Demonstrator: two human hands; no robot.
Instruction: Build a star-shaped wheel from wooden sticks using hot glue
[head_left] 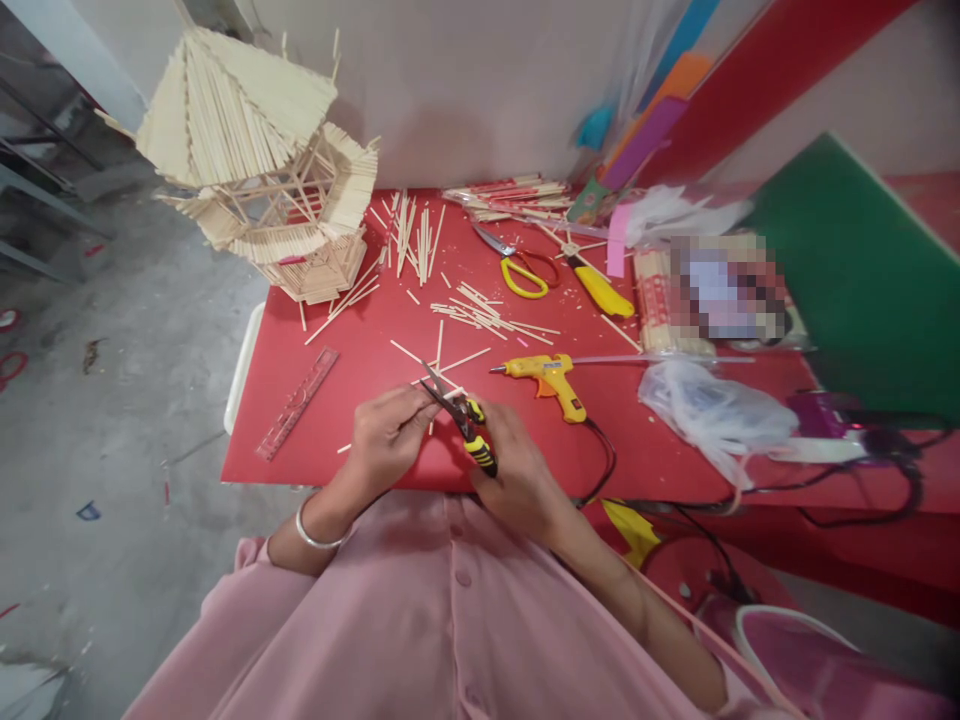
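Note:
My right hand point(517, 465) is closed round yellow-and-black scissors point(459, 412), whose blades are spread and point away to the left. In my left hand point(386, 432), thumb and fingers pinch thin wooden sticks point(451, 362) that cross in a star shape just above the table front. The blades reach over the sticks close to my left fingertips; whether they touch is too small to tell. Beyond my hands lies a loose pile of thin sticks point(476, 312). A yellow hot glue gun point(551, 380) rests on its side to the right of my right hand.
A stick-built pavilion model point(255, 160) stands at the back left of the red table point(360, 375). A clear ruler point(298, 403) lies left. Yellow-handled scissors point(517, 268), a yellow-handled cutter point(600, 285), stick bundles point(517, 198), a plastic bag point(712, 410) and a green board point(847, 270) lie further back or right.

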